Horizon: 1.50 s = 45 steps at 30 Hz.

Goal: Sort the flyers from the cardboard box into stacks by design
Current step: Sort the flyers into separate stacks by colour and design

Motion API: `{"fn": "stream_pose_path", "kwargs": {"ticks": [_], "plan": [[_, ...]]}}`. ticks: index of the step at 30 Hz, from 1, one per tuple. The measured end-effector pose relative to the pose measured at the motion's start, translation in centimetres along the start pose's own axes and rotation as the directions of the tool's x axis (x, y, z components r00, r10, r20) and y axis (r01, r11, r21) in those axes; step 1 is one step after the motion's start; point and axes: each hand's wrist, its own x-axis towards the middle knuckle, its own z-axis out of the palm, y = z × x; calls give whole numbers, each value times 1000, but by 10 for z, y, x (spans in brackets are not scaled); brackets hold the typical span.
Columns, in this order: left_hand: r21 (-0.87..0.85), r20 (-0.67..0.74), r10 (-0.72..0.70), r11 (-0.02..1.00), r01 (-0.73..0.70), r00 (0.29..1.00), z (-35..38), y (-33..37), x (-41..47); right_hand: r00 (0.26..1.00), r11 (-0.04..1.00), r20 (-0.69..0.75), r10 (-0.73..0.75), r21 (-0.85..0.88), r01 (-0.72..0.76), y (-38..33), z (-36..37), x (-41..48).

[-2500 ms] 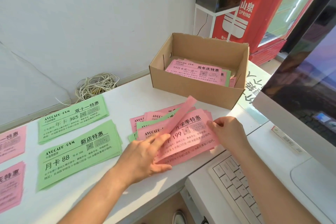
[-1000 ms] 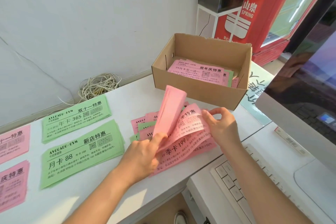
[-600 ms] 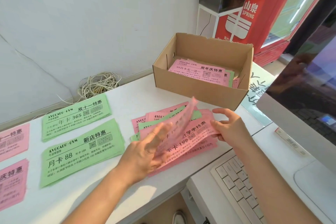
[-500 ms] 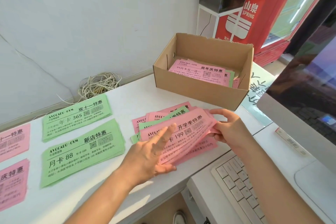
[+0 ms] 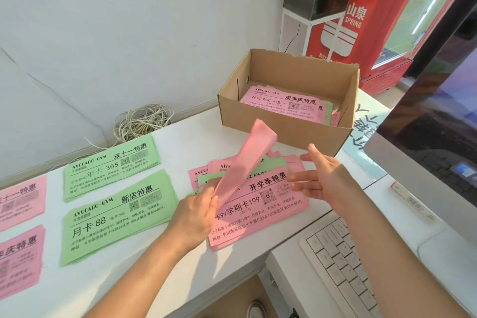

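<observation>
The lifted pink flyers (image 5: 245,162) are pinched at their near end between the thumb and fingertips of the left hand (image 5: 196,214). From that pinch they rise up and away to the right, their long axis slanting toward the near wall of the cardboard box (image 5: 284,134). Only the blank back faces the camera, so the design cannot be read, and it is hard to tell whether the hand holds one sheet or a thin bundle.

Directly under and just right of the grip lies the mixed pile (image 5: 260,217), a pink sheet on top with green and pink edges fanned out beneath. The right hand (image 5: 322,178) hangs past the pile's far end with its fingers straight and spread, holding nothing.

Left of the grip lie two green stacks (image 5: 116,214), and beyond them two pink stacks (image 5: 20,199), which the frame edge cuts off so that their titles show only in part. The left hand is the nearer one to them, so carrying the flyers there would likely be a sweep leftward over the green. More flyers lie in the box, with the lower ones hidden.
</observation>
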Motion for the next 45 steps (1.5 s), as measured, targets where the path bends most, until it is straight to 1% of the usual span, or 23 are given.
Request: {"fn": "stream_pose_path", "kwargs": {"ticks": [2,4,5,7,9,11,14,17,19,20,21,22,23,24,26,30,32,34,36,37,40,42,45], "plan": [[70,65,102,992,-107,993,-1,4,-3,995,997,69,67,-32,-64,-4,-2,-1],[212,151,240,940,-269,959,1,11,-8,982,991,145,117,-77,-107,-10,-3,-2],[273,172,268,912,-307,948,5,15,-11,978,986,175,115,-142,-91,-11,-4,-2],[428,201,264,843,-327,943,13,18,-14,977,945,199,70,-327,-1,-11,-3,-6],[477,227,192,833,-281,955,18,22,-17,983,902,184,19,-427,63,-6,-1,-6],[433,309,61,880,-198,949,16,27,-24,985,885,166,-38,-452,111,-1,3,-6],[380,264,-11,920,-93,964,15,25,-33,980,889,155,-125,-422,180,2,2,-14],[182,86,-11,983,-5,996,5,22,-43,960,915,186,-209,-309,259,-6,-2,-29],[-67,-68,-128,990,123,989,-9,20,-53,936,926,246,-251,-221,306,-18,1,-41],[-258,-114,-213,950,178,971,-17,21,-57,918,929,289,-272,-169,328,-25,6,-48],[-468,-122,-305,857,217,944,-25,20,-61,893,927,339,-294,-125,353,-33,12,-56],[-651,-86,-385,720,241,919,-34,19,-67,865,920,389,-317,-94,380,-41,21,-62],[-775,-32,-437,579,253,899,-42,16,-73,835,911,438,-334,-77,405,-49,31,-69],[-842,13,-461,473,258,887,-50,12,-80,803,903,487,-344,-62,425,-57,43,-76],[-885,68,-476,376,273,877,-61,5,-94,730,898,585,-353,-7,440,-68,68,-90],[-963,84,-434,196,185,897,-92,-11,-126,568,905,753,-332,84,417,-73,128,-110],[-981,21,-430,165,102,903,-112,-30,-154,506,920,811,-293,94,381,-66,166,-119],[-989,5,-479,125,74,878,-136,-53,-187,474,926,837,-273,95,365,-55,205,-129],[-989,-31,-573,134,56,819,-158,-78,-220,486,926,836,-255,67,371,-41,242,-139],[-983,-79,-627,176,42,775,-168,-91,-236,497,922,831,-248,45,385,-34,259,-145],[-917,-292,-723,397,30,626,-189,-127,-274,559,889,788,-258,-34,458,-8,302,-159],[-859,-396,-708,511,38,585,-197,-150,-293,609,862,738,-290,-75,502,13,325,-166],[-783,-434,-676,610,121,596,-197,-185,-314,659,777,679,-324,-207,594,57,352,-166]]}}
